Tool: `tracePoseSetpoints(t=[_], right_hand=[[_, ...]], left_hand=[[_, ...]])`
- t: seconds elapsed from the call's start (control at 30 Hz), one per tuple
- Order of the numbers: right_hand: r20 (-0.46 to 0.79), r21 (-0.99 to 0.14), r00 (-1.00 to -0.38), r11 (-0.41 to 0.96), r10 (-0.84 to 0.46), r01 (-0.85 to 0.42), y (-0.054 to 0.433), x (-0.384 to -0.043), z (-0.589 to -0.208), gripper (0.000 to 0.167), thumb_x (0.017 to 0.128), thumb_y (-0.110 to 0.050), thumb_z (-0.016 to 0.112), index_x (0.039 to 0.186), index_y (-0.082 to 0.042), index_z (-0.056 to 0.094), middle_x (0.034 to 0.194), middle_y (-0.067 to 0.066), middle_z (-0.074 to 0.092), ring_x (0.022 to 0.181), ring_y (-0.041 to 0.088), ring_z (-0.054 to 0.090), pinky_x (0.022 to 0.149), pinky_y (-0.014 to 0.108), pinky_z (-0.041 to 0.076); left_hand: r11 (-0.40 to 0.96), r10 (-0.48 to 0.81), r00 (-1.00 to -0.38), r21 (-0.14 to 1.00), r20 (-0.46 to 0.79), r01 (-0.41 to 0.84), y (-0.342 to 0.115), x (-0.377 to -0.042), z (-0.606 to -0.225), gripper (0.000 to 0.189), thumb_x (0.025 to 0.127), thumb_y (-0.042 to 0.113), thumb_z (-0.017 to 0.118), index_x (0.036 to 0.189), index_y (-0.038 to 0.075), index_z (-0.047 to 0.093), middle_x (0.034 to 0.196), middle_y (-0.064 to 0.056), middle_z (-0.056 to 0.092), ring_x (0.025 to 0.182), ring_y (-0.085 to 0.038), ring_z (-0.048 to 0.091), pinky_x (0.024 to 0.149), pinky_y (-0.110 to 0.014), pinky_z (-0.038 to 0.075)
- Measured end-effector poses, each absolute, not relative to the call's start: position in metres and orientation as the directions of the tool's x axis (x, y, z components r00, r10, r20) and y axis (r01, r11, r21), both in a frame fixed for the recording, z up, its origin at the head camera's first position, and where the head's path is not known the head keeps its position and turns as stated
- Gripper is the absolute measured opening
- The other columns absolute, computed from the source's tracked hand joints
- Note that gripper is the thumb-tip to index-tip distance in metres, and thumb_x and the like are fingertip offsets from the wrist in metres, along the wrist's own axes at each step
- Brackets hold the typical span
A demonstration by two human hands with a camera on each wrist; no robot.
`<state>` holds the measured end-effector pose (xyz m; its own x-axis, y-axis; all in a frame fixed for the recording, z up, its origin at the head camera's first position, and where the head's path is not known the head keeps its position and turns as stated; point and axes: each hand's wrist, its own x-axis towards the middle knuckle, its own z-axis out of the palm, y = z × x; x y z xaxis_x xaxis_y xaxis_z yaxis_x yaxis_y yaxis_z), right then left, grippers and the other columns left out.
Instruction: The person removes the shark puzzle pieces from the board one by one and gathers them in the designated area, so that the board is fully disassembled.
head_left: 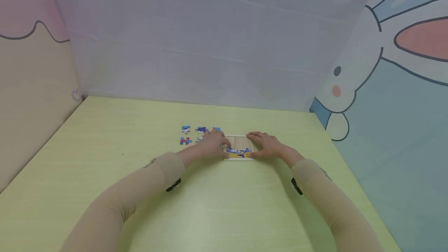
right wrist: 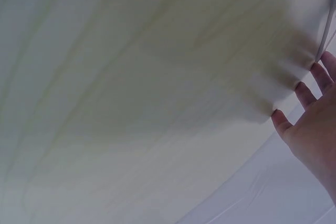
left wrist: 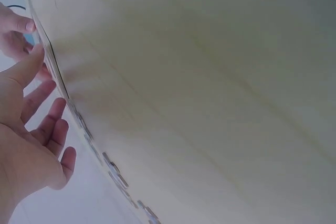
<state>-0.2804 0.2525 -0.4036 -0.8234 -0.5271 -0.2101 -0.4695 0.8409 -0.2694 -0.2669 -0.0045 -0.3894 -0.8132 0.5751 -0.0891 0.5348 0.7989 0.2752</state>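
Observation:
A small wooden puzzle tray (head_left: 241,142) with a pale rim lies on the table between both hands. Joined jigsaw pieces (head_left: 238,154) in yellow, blue and white cover its near part; bare wood shows behind them. My left hand (head_left: 211,145) is at the tray's left side, index fingertip and thumb over its edge, the other fingers spread loosely. Along the right side, my right hand (head_left: 268,146) touches the tray, its fingers extended to the far corner and its thumb by the joined pieces. In the right wrist view, outstretched fingers (right wrist: 306,95) rest on the tabletop and tray edge.
Left of the tray lie several loose jigsaw pieces (head_left: 186,141), blue, white and red, some partly hidden behind the left hand. The pale yellow-green table (head_left: 147,205) ends at a light back curtain (head_left: 196,49). A printed rabbit panel (head_left: 392,119) borders the right side.

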Motion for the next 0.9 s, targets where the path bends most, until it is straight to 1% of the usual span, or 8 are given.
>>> tracePoseSetpoints(t=[0.2,0.47,0.73,0.9], right_hand=[[-0.222,-0.272,-0.822,0.843,-0.524,-0.465,0.252,-0.280,-0.401,0.080,0.086,-0.053,0.059,0.149,-0.018,0.027,0.155,0.008,0.024,0.139,0.039,0.024,0.103,0.064,0.022],[-0.208,-0.257,-0.837,0.854,-0.506,-0.453,0.246,-0.282,-0.400,0.075,0.089,-0.057,0.052,0.147,-0.015,0.032,0.152,0.011,0.030,0.136,0.038,0.030,0.100,0.064,0.028],[-0.172,-0.205,-0.876,0.886,-0.450,-0.415,0.234,-0.280,-0.403,0.081,0.083,-0.066,0.053,0.143,-0.013,0.037,0.144,0.012,0.039,0.128,0.036,0.038,0.095,0.061,0.034],[-0.160,-0.181,-0.888,0.897,-0.432,-0.404,0.231,-0.279,-0.406,0.080,0.083,-0.063,0.056,0.142,-0.012,0.039,0.141,0.011,0.041,0.125,0.034,0.040,0.094,0.059,0.036]], left_hand=[[0.810,0.567,-0.819,0.236,-0.084,0.537,0.000,-0.261,-0.388,0.044,0.077,0.047,0.073,0.115,0.026,0.067,0.116,-0.002,0.057,0.113,-0.024,0.044,0.097,-0.048,0.031],[0.822,0.540,-0.837,0.269,-0.089,0.502,0.001,-0.259,-0.387,0.040,0.077,0.045,0.074,0.112,0.026,0.068,0.117,-0.003,0.056,0.114,-0.024,0.044,0.098,-0.048,0.032],[0.815,0.544,-0.835,0.288,-0.084,0.503,0.001,-0.259,-0.387,0.038,0.077,0.043,0.075,0.110,0.025,0.069,0.117,-0.004,0.056,0.112,-0.024,0.044,0.094,-0.046,0.033],[0.815,0.547,-0.831,0.293,-0.102,0.501,0.002,-0.258,-0.385,0.038,0.078,0.042,0.075,0.111,0.024,0.069,0.119,-0.004,0.055,0.113,-0.025,0.044,0.094,-0.045,0.033]])
